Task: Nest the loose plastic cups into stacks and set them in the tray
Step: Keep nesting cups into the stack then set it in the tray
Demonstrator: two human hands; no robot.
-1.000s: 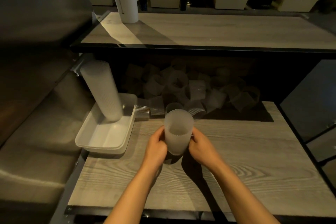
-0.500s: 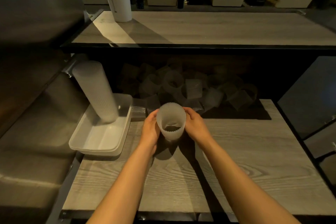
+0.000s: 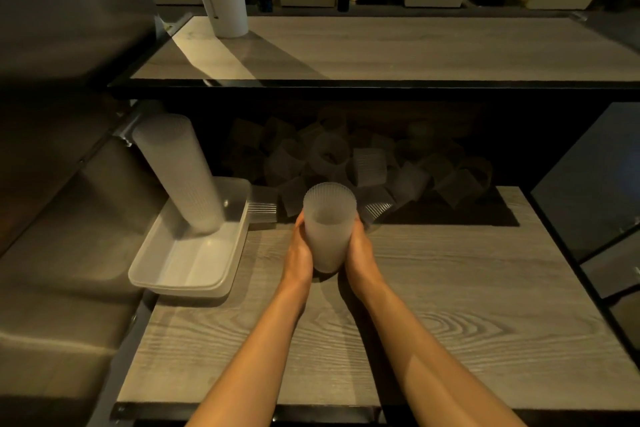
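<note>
Behind left hand and right hand, both clasping a short stack raised since earlier, shadowed indistinct loose cups.

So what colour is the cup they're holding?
Frosted, see-through white with fine ribs along its rim; the cup shows best in the head view.
</note>
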